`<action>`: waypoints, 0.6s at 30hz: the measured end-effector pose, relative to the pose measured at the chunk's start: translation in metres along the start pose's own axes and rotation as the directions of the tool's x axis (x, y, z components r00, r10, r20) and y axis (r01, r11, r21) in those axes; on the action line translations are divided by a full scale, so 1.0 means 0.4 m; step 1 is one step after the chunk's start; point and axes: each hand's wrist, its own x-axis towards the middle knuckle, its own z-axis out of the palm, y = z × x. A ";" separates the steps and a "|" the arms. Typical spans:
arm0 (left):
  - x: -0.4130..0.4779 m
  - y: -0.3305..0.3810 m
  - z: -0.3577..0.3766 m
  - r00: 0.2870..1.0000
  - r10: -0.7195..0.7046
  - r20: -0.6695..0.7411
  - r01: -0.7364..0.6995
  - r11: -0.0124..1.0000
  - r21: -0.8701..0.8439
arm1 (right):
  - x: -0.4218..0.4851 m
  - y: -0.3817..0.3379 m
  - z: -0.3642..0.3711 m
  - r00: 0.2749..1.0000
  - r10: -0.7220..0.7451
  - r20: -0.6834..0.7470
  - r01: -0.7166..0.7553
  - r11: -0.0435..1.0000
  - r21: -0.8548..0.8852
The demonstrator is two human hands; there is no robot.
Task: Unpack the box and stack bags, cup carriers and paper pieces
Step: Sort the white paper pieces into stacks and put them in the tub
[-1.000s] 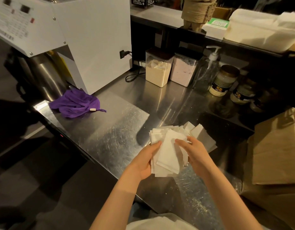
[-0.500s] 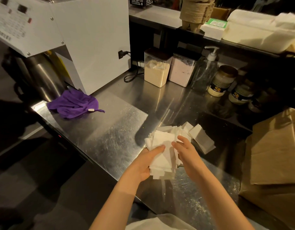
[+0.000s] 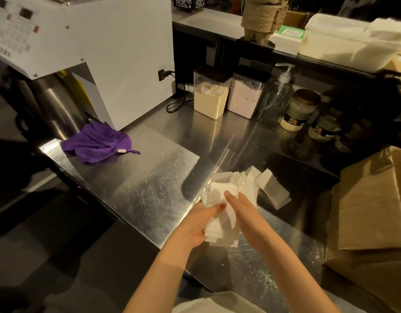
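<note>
Both hands are on a bundle of white paper pieces (image 3: 218,225), held just above the near edge of the steel desk (image 3: 138,188). The left hand (image 3: 196,224) grips the bundle from its left side with the thumb laid across the top, and the right hand (image 3: 244,213) clasps the opposite side, fingers over the sheets. A few more loose pieces (image 3: 272,188) lie fanned out on the desk just beyond, to the right. A brown cardboard box (image 3: 371,199) stands at the right edge. A crumpled purple cloth (image 3: 98,142) sits well off to the left, at the foot of a white machine (image 3: 118,53).
</note>
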 end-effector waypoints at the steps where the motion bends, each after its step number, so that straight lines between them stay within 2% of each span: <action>1: 0.004 -0.002 0.003 1.000 -0.001 -0.002 0.001 1.000 0.013 | -0.001 0.002 0.003 1.000 -0.016 0.005 0.016 1.000 0.003; 7: 0.022 -0.019 0.009 0.999 -0.002 -0.040 0.006 0.996 0.083 | 0.001 -0.001 -0.001 0.999 -0.014 0.039 0.014 1.000 0.017; 10: 0.025 -0.016 -0.001 0.998 0.003 -0.059 -0.001 0.999 0.048 | 0.004 -0.012 -0.005 1.000 -0.011 0.006 0.012 0.999 -0.031; 12: 0.022 -0.007 -0.016 0.997 -0.002 -0.078 0.001 1.000 -0.007 | 0.011 -0.016 -0.022 0.990 -0.080 -0.115 0.062 0.986 -0.153; 15: 0.019 0.002 -0.037 0.989 -0.017 -0.147 0.007 0.998 -0.069 | 0.036 0.007 -0.068 0.939 -0.248 -0.239 0.114 0.879 -0.463; 18: 0.019 0.005 -0.049 0.978 -0.019 -0.207 -0.006 0.993 -0.120 | 0.070 0.055 -0.103 0.954 -0.188 -0.233 0.007 0.792 -0.611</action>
